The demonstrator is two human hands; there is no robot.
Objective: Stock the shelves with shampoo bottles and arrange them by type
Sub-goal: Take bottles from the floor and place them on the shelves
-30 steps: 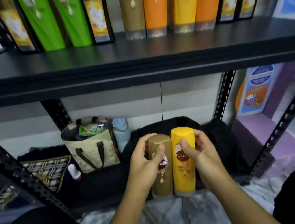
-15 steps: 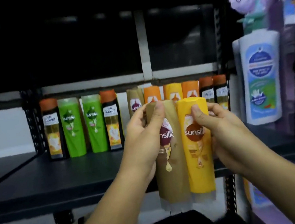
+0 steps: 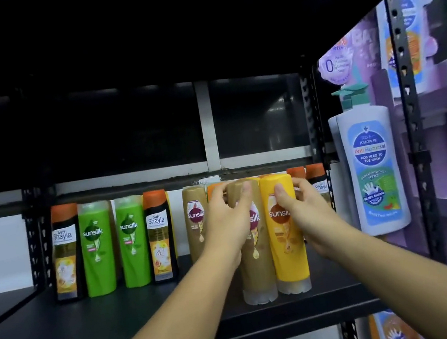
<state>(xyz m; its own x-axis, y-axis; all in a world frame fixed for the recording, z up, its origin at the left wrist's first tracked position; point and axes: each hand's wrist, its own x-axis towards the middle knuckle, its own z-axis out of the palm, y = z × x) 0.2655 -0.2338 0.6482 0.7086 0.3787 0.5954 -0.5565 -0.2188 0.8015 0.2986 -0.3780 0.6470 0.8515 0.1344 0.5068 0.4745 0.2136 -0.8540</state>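
Reading this as late placement: your left hand (image 3: 225,220) grips the brown Sunsilk bottle (image 3: 256,268), right hand (image 3: 307,215) grips the yellow Sunsilk bottle (image 3: 288,249), both upright at the shelf (image 3: 123,321) front before the sorted back row (image 3: 130,240); remaining, likely: release, slide beside matching types.

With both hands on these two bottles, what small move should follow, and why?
Probably slide both further back. The left hand grips the brown bottle, the right hand the yellow bottle; both stand near the shelf front, ahead of the rear brown bottle.
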